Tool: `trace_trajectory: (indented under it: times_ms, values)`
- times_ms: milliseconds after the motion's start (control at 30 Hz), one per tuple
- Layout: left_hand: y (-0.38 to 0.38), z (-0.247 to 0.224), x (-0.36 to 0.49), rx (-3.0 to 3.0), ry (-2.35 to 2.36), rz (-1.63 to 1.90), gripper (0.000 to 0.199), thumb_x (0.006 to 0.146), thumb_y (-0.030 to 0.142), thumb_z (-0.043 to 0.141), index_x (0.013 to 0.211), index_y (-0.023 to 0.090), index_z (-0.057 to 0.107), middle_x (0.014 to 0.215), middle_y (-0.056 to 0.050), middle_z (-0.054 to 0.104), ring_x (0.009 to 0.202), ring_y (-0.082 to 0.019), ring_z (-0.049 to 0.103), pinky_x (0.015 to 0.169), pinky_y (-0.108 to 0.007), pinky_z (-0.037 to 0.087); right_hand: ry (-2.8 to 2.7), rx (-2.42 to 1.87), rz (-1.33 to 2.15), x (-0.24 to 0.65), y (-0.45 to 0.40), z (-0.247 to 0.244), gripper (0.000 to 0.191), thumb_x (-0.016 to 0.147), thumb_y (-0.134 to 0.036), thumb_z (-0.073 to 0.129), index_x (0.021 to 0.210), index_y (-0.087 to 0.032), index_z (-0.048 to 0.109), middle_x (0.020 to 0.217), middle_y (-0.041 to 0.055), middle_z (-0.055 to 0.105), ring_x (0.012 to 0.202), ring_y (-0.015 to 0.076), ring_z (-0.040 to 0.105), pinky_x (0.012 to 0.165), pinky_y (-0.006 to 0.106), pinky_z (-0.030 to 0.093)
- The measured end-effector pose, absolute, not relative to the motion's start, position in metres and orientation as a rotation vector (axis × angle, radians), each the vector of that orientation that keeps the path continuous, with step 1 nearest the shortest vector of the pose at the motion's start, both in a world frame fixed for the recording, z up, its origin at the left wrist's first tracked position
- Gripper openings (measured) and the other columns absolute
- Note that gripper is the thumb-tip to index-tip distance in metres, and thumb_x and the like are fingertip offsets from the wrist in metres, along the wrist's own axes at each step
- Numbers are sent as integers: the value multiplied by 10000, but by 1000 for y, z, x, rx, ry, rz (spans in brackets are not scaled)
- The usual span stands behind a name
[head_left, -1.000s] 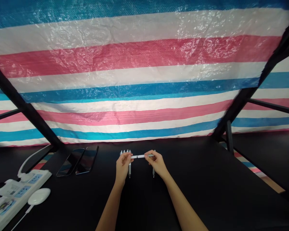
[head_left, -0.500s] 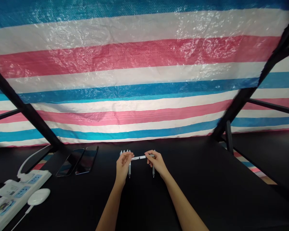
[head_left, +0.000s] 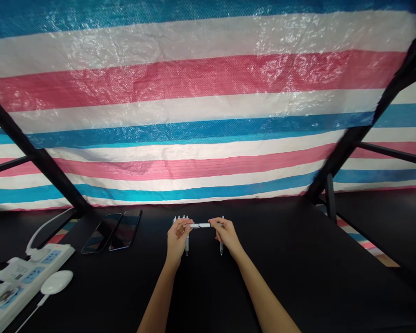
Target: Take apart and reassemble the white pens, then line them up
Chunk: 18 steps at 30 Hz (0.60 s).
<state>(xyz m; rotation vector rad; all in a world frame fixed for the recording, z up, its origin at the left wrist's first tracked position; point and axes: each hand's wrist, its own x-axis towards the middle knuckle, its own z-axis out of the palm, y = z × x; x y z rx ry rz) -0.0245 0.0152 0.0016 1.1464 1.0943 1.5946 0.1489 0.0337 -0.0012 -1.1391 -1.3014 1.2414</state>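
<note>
A white pen (head_left: 201, 225) is held level between my two hands over the black table (head_left: 208, 286). My left hand (head_left: 177, 235) pinches its left end, and my right hand (head_left: 226, 233) pinches its right end. Several pens (head_left: 180, 218) lie side by side, partly hidden behind my left hand, with one tip (head_left: 186, 247) showing below the fingers. Another pen (head_left: 222, 249) lies under my right hand, its tip pointing towards me.
Two dark phones (head_left: 102, 233) (head_left: 125, 230) lie at the left. Nearer me on that side are a white power strip (head_left: 38, 273) with plugs and a round white charger (head_left: 57, 282) on a cable. Black frame bars and a striped sheet (head_left: 201, 129) stand behind.
The held pen has come level and its dark middle mark looks different. The fingers of my right hand have shifted slightly on it, while the hands stay in nearly the same place.
</note>
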Motion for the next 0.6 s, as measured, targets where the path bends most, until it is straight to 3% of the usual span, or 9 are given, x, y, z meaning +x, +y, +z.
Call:
trace_trajectory:
  times_ms: [67,200,333,467,600]
  values:
    - [14,3,-24,1164,1103,1591,297,663,386,717,825,153,634,846,-94,710,855,-232,676,826,-378,521,-1272,-1144,1300,149,35,-1,380,759,-484,563,839,-125,660,311,-95,374,288,61,312,371,196,331]
    - [13,5,-24,1149,1152,1563,301,667,397,709,834,158,638,841,-91,716,868,-231,673,828,-362,511,-1276,-1072,1267,148,33,3,376,738,-478,587,902,-145,642,462,-45,533,327,63,373,352,184,285]
    - [14,4,-24,1148,1179,1553,306,683,420,687,832,156,642,869,-100,713,882,-241,670,787,-353,519,-1361,-994,1151,146,29,5,315,754,-436,592,904,-165,653,592,-16,582,405,68,445,397,188,336]
    - [15,3,-25,1171,1163,1576,299,662,395,704,825,153,637,849,-103,720,856,-242,679,814,-373,512,-1367,-1101,1138,146,31,0,334,768,-444,563,874,-147,671,436,-58,464,354,72,387,368,189,324]
    - [15,3,-25,1193,1146,1563,298,644,368,717,833,153,632,845,-107,725,855,-252,683,822,-388,511,-1264,-1230,1337,148,35,-4,408,737,-462,562,896,-104,677,318,-109,319,291,71,310,346,200,366]
